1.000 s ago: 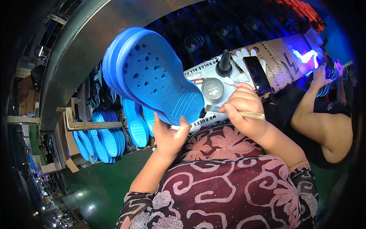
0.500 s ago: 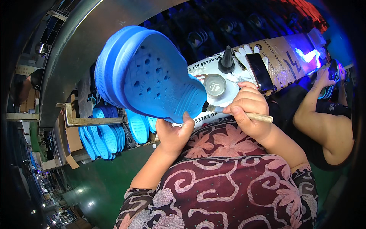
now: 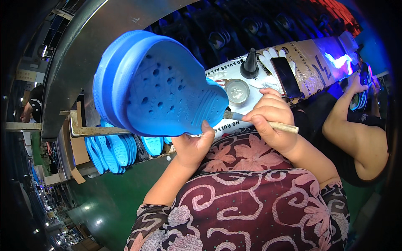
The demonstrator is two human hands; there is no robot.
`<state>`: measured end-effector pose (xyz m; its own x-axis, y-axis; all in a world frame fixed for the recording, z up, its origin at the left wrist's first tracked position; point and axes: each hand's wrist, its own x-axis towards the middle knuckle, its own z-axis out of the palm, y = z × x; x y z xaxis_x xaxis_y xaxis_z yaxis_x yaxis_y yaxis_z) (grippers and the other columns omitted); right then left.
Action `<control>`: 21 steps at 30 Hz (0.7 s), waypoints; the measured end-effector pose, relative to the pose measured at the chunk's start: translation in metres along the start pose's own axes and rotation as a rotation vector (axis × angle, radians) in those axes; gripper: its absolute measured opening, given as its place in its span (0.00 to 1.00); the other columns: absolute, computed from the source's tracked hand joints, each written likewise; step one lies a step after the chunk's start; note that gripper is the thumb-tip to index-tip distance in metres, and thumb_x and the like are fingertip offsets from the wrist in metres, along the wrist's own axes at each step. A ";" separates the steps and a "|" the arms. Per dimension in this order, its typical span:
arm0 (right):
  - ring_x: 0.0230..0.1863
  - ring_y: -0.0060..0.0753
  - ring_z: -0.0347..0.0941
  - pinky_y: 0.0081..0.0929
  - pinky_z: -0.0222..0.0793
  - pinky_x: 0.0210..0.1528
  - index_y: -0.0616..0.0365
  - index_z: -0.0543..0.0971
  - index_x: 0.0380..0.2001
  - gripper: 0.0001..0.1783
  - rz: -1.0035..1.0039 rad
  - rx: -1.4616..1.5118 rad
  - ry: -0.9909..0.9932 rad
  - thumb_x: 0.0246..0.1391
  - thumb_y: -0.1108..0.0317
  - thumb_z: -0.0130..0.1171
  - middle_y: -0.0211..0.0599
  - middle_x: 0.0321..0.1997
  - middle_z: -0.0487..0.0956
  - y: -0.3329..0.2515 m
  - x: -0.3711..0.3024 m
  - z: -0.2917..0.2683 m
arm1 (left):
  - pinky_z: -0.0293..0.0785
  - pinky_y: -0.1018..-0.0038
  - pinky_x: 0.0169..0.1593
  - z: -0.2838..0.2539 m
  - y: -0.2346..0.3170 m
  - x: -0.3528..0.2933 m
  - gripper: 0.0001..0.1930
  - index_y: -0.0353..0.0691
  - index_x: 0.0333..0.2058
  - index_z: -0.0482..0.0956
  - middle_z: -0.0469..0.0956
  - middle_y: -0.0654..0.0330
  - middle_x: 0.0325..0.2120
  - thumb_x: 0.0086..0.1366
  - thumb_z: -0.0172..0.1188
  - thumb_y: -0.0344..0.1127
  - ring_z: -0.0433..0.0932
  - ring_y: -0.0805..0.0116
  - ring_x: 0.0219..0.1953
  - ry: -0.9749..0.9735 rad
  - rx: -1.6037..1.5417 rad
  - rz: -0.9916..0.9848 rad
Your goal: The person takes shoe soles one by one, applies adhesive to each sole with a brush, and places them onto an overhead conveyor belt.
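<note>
Left hand (image 3: 190, 147) clamped around a blue perforated foam shoe sole (image 3: 167, 90), raised beside a round grey tub (image 3: 238, 92); right hand (image 3: 270, 119) gripping a wooden-handled brush (image 3: 236, 116) at its narrow end, work apparently unfinished (coverage unclear)

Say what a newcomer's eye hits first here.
First, the big blue shoe, tilted across the upper middle, held at its narrow end by the left hand. Next, the brush in the right hand, right of centre, bristles at that narrow end. Then the bright bluish glow at upper right, above a co-worker's hand.
</note>
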<state>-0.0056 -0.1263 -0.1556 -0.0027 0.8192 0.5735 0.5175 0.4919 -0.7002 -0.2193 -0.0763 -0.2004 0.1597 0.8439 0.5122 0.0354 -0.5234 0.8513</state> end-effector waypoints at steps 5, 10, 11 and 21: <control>0.25 0.32 0.71 0.36 0.62 0.52 0.53 0.81 0.19 0.10 0.009 -0.042 -0.013 0.52 0.66 0.57 0.29 0.18 0.75 0.000 -0.006 -0.007 | 0.73 0.73 0.43 -0.002 0.002 0.002 0.21 0.28 0.44 0.69 0.76 0.53 0.38 0.48 0.60 0.19 0.76 0.66 0.38 0.013 0.029 -0.001; 0.26 0.32 0.72 0.37 0.62 0.52 0.54 0.81 0.19 0.11 0.039 -0.010 0.035 0.53 0.65 0.57 0.29 0.19 0.76 -0.002 -0.006 -0.005 | 0.73 0.72 0.43 -0.001 0.003 0.004 0.19 0.29 0.42 0.71 0.76 0.53 0.36 0.48 0.60 0.18 0.76 0.66 0.36 0.048 0.053 0.003; 0.26 0.32 0.72 0.37 0.62 0.52 0.54 0.81 0.19 0.11 0.038 -0.011 0.036 0.53 0.65 0.57 0.29 0.19 0.76 -0.004 -0.005 -0.004 | 0.73 0.72 0.42 -0.001 0.003 0.003 0.18 0.29 0.41 0.72 0.77 0.54 0.36 0.48 0.60 0.18 0.76 0.66 0.36 0.042 0.052 0.025; 0.26 0.34 0.71 0.38 0.63 0.51 0.53 0.80 0.18 0.11 0.006 -0.123 0.029 0.52 0.66 0.57 0.30 0.18 0.75 0.000 -0.007 -0.007 | 0.73 0.66 0.43 -0.007 0.011 0.019 0.14 0.36 0.42 0.77 0.78 0.51 0.38 0.55 0.58 0.31 0.77 0.54 0.36 -0.154 0.359 0.156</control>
<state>0.0008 -0.1339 -0.1566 0.0244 0.8126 0.5823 0.6185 0.4453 -0.6474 -0.2225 -0.0654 -0.1805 0.3348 0.7378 0.5862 0.3362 -0.6746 0.6571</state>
